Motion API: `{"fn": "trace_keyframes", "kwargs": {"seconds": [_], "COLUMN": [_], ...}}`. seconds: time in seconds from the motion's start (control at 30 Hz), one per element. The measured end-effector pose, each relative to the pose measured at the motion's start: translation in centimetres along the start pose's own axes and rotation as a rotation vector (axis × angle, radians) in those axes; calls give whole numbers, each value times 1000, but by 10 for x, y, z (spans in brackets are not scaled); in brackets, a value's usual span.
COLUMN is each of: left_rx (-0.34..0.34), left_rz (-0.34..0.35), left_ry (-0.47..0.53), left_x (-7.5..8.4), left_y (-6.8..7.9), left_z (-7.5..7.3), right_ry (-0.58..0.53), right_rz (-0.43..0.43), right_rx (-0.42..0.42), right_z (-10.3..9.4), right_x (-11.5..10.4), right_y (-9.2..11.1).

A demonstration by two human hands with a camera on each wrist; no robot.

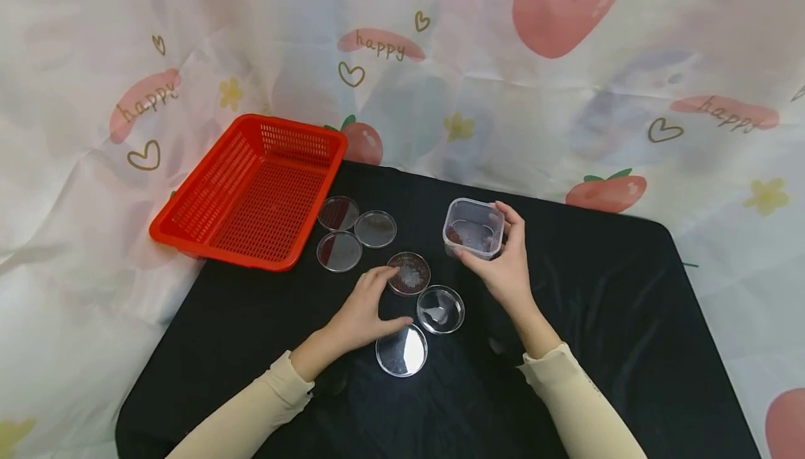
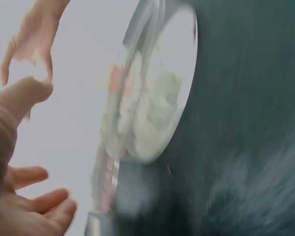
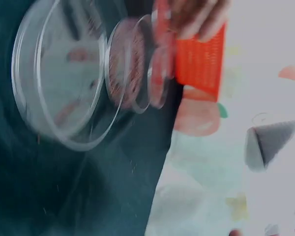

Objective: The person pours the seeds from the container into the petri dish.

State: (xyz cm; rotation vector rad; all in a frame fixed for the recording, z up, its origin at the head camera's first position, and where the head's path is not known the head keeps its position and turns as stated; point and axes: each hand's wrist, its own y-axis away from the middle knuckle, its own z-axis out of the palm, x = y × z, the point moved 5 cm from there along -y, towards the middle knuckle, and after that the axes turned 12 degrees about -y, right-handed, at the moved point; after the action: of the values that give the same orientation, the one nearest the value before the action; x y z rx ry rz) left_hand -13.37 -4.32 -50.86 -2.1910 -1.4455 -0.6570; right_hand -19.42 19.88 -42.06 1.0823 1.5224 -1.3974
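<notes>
My right hand (image 1: 503,263) grips a small clear plastic container (image 1: 484,223) from its right side, tilted, with dark reddish grains in one corner. Over the middle of the table, my left hand (image 1: 358,312) has its fingers extended and thumb spread apart. Its fingertips come right at the rim of a petri dish (image 1: 410,277) with dark reddish grains spread round its bottom. The left thumb overlaps the edge of a clear dish (image 1: 401,353) nearer me. Beside these sits another clear petri dish (image 1: 441,309), seen large in the right wrist view. Motion blurs both wrist views.
Three round clear dishes or lids, one of them (image 1: 375,229) rightmost, lie together behind the left hand. A red plastic basket (image 1: 270,207) stands at the back left. Black cloth (image 1: 604,319) covers the table, and a printed white curtain (image 1: 402,117) hangs behind it.
</notes>
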Motion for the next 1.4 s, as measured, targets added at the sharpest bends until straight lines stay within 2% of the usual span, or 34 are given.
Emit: {"fn": "trace_keyframes", "kwargs": {"seconds": [0.1, 0.17, 0.27, 0.37, 0.47, 0.63, 0.8, 1.0, 1.13, 1.27, 1.4], "left_rx": [-133, -208, -267, -275, -253, -193, -143, -94, -82, -85, -75], "left_rz": [5, 15, 54, 90, 123, 137, 121, 89, 64, 64, 62], "left_ry": [-64, -102, -171, -225, -234, -168, -89, 23, 89, 105, 130], "left_x": [15, 21, 26, 29, 30, 27, 23, 15, 8, 5, 4], "left_y": [14, 22, 29, 30, 25, 9, -14, -36, -42, -42, -44], "left_z": [4, 9, 15, 19, 22, 33, 46, 50, 52, 54, 52], "right_ry": [-259, -373, -418, -407, -374, -303, -212, -12, 115, 219, 343], "right_rz": [91, 136, 194, 244, 281, 304, 287, 235, 198, 179, 122], "right_rx": [36, 53, 68, 57, 32, -3, -33, -19, -1, 17, 14], "right_z": [-8, -11, -13, -14, -13, -10, -8, -12, -16, -19, -20], "right_x": [-1, -1, -1, 1, 5, 12, 19, 29, 37, 43, 46], "right_y": [7, 13, 21, 29, 35, 42, 49, 56, 61, 66, 69]}}
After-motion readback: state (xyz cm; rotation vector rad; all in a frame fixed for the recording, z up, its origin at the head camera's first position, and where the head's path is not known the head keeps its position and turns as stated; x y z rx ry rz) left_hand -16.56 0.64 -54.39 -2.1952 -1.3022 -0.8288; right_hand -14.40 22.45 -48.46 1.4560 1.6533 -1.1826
